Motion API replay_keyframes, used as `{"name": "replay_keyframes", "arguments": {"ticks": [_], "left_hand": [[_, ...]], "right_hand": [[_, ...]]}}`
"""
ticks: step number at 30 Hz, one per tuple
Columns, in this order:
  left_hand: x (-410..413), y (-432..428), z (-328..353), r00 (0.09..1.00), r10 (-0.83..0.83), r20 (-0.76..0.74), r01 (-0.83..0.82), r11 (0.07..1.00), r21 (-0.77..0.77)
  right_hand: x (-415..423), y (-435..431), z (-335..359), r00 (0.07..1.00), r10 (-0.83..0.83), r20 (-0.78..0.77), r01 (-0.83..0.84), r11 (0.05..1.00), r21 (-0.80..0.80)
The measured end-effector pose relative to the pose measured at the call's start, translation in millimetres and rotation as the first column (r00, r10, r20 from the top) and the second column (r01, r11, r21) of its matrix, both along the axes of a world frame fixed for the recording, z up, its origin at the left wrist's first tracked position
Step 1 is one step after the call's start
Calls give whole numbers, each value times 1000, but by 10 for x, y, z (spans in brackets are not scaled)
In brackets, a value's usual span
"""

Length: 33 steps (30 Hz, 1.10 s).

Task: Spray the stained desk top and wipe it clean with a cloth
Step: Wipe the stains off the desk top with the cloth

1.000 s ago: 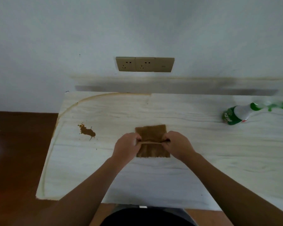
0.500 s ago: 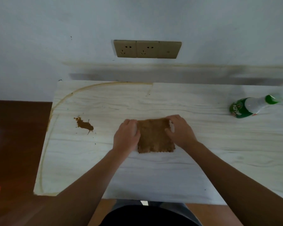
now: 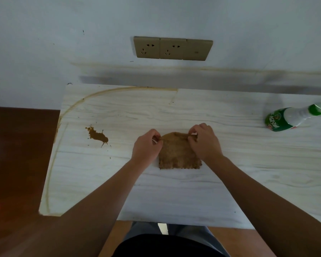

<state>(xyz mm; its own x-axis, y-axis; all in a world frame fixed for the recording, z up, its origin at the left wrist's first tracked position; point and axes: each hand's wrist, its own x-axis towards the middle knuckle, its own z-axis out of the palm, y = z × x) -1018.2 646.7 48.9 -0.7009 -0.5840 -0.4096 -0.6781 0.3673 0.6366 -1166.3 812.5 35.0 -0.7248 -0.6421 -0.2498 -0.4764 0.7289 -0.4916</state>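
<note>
Wall (image 3: 174, 19): pale, scuffed, behind the desk. Desk top (image 3: 174, 191): pale wood-grain board, long brown curved mark along the left and far edges, otherwise light in tone. Floor (image 3: 17, 154): dark brown, at the left. Socket panel (image 3: 172, 48): tan, three-part, on the wall above the desk's far edge. Left hand (image 3: 146, 147): fingers curled, pinching the far left corner of the cloth. Right hand (image 3: 205, 143): likewise curled, pinching the far right corner. Cloth (image 3: 178, 154): brown, roughly square, scalloped near edge, flat on the middle of the desk between both hands, far edge raised slightly and bowed. Judged light, soft and limp, no stiffness of its own, likely to sag or bunch when lifted; best taken at the corners for folding or spreading, or gathered under a flat palm for wiping. Spray bottle (image 3: 285, 119): green and white, on its side near the right edge, well apart from the cloth, nozzle end blurred; judged light, rigid and smooth, best gripped round the neck below the trigger. Stain (image 3: 97, 135): brown splatter on the left part of the desk, well apart from the cloth, not yet wiped.
</note>
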Motion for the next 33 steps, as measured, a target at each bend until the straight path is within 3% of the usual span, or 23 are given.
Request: {"name": "replay_keyframes", "arguments": {"ticks": [5, 10, 16, 22, 27, 33], "left_hand": [[373, -75, -34, 997, -73, -17, 64, 948, -312], [1053, -270, -160, 984, -126, 128, 173, 862, -476], [1776, -477, -252, 965, -56, 255, 187, 830, -526], [2155, -600, -366, 946, -27, 324, 198, 838, -509], [2222, -609, -422, 943, -59, 326, 222, 843, -490], [2203, -721, -409, 943, -102, 316, 249, 845, -473]], "right_hand": [[287, -16, 33, 990, 93, -106, -95, 996, -5], [803, 88, -173, 977, 213, -19, -208, 967, 147], [645, -205, -329, 955, 281, -93, -262, 949, 178], [238, -1280, -544, 941, 277, -196, -238, 951, 199], [1096, -1872, -575, 897, 397, -195, -360, 912, 196], [1888, -1204, -501, 928, 361, -95, -342, 924, 171]]}}
